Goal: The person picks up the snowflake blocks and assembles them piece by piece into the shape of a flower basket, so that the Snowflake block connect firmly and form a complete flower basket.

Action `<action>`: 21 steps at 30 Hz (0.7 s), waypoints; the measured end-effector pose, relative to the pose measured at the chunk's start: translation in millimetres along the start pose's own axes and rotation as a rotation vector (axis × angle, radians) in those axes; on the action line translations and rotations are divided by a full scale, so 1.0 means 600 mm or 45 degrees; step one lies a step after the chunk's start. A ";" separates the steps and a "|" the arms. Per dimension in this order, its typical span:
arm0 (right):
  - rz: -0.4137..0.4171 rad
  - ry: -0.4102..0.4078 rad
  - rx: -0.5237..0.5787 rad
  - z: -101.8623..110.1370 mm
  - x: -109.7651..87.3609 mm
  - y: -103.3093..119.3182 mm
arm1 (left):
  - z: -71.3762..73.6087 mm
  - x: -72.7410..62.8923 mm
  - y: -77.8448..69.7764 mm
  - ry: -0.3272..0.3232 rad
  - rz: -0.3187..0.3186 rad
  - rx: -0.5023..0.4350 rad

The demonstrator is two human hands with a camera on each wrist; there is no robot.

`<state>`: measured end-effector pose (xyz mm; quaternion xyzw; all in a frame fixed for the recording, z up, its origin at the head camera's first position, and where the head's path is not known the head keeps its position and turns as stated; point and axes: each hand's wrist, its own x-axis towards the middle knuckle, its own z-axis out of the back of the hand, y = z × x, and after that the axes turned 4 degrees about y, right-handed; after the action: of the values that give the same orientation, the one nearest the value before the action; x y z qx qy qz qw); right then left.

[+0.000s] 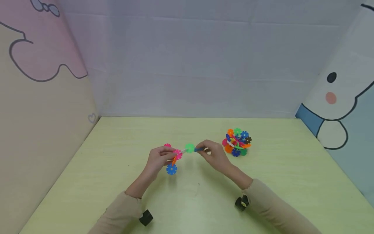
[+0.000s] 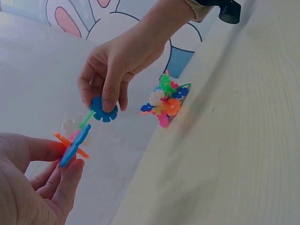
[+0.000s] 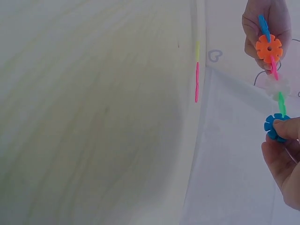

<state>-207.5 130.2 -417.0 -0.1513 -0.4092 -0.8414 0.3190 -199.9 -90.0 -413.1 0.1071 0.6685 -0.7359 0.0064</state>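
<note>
My left hand (image 1: 157,159) pinches a short chain of plastic snowflake discs near its pink disc (image 1: 178,154) and orange disc (image 3: 269,48). From this end hangs a blue disc (image 1: 171,169). A whitish clear disc (image 3: 277,87) and a green disc (image 1: 190,148) continue the chain to the right. My right hand (image 1: 214,156) pinches another blue disc (image 2: 103,109) between thumb and fingers, its edge meeting the green disc. How deep the slots sit in each other I cannot tell. Both hands are raised above the table.
A pile of many-coloured snowflake discs (image 1: 236,143) lies on the pale wooden table (image 1: 277,169), right of my right hand. A pink and yellow piece (image 3: 197,79) lies beyond my left hand. Cloth walls (image 1: 187,65) border the table at the back and sides.
</note>
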 end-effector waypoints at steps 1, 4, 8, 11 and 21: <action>0.000 0.000 -0.006 0.000 0.001 0.000 | 0.000 0.000 0.000 -0.003 0.002 -0.001; 0.019 -0.006 -0.021 0.000 0.002 0.003 | 0.000 0.000 0.000 -0.012 -0.001 0.001; 0.041 -0.016 -0.039 0.000 0.002 0.006 | 0.001 -0.001 0.002 -0.020 -0.004 0.020; 0.030 -0.007 -0.049 -0.003 0.002 0.005 | 0.001 -0.001 0.002 -0.015 -0.006 0.028; 0.062 -0.088 -0.014 -0.008 -0.001 -0.003 | -0.006 0.006 0.002 0.024 -0.002 -0.026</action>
<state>-208.6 127.3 -421.5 -0.1919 -0.4114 -0.8299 0.3244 -202.8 -86.1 -414.9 0.1136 0.6761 -0.7280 0.0006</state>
